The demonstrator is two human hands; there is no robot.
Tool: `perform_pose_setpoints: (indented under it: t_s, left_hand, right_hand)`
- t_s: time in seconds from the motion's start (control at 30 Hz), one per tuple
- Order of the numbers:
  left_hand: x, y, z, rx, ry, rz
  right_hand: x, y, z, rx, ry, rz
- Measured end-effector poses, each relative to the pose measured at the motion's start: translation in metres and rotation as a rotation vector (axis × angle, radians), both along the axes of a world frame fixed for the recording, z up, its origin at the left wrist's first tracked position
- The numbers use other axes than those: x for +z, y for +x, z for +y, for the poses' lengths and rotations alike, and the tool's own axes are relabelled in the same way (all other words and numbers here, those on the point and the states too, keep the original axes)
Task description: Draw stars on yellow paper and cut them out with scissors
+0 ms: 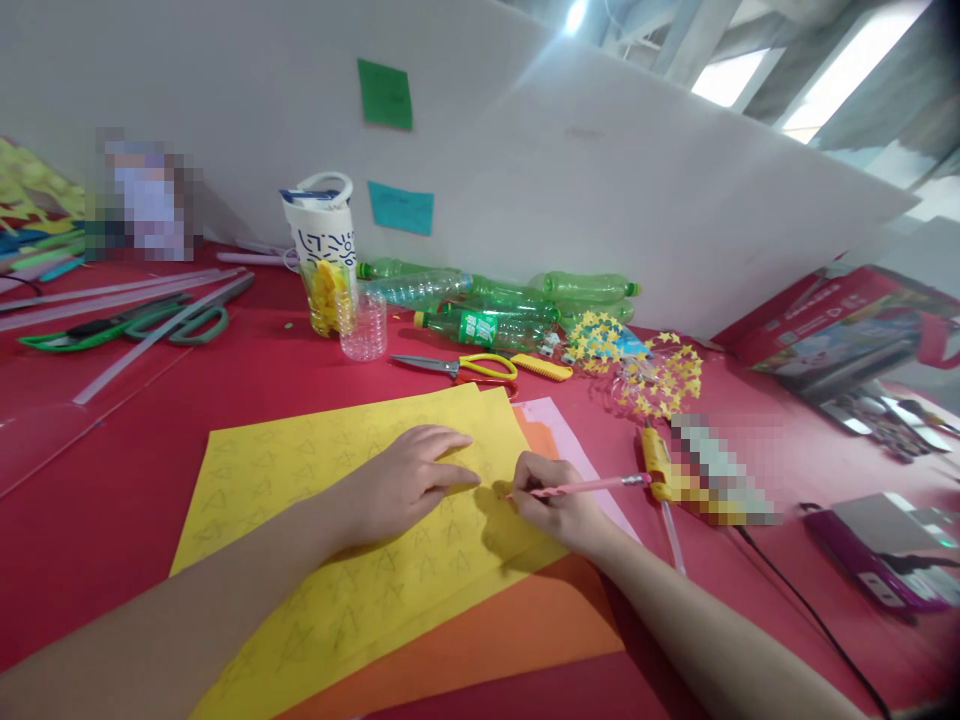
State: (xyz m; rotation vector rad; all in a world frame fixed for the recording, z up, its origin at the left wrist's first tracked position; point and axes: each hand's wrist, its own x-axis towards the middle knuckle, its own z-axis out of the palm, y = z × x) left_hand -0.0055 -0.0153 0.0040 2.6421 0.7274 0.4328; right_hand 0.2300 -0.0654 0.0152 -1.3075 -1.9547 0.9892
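Observation:
A yellow sheet [300, 450] covered with pencilled stars lies on an orange sheet [525, 635] on the red table. My left hand [409, 480] rests flat on the yellow sheet, fingers apart and pointing right, holding nothing. Near the sheet's right side, my right hand [555, 500] is closed round a pink pencil [592, 485], its tip down at the paper and its eraser end pointing right. Part of a pink sheet [551, 415] shows beneath the others at the right.
Behind the paper are yellow-handled scissors [442, 366], a clear cup [364, 325], a white tumbler [326, 230] and several green bottles [510, 300]. Yellow star decorations [660, 375] and a glue gun [658, 465] stand at the right. Green scissors [97, 328] lie left.

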Motion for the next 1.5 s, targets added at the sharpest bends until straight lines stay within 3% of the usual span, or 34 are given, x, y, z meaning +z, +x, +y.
perform_pose_setpoints:
  t_s: [0.43,0.67,1.0,1.23,1.5]
  left_hand:
    - [0.001,-0.001,0.000,0.004,0.014,0.006]
    - [0.000,0.000,0.001,-0.005,0.014,0.002]
    - [0.001,0.000,0.000,0.002,0.012,0.007]
    - [0.001,-0.002,0.004,-0.006,0.002,0.043]
    - [-0.001,-0.007,0.007,0.008,0.048,0.048]
  right_hand:
    - [0.001,-0.001,-0.001,0.038,-0.025,0.025]
    - [-0.002,0.000,0.003,-0.029,-0.079,0.089]
    - [-0.003,0.002,0.003,0.029,-0.077,0.102]
    - [-0.002,0.007,0.005,-0.155,-0.243,0.325]
    - [0.000,0.015,0.008,0.014,-0.159,0.181]
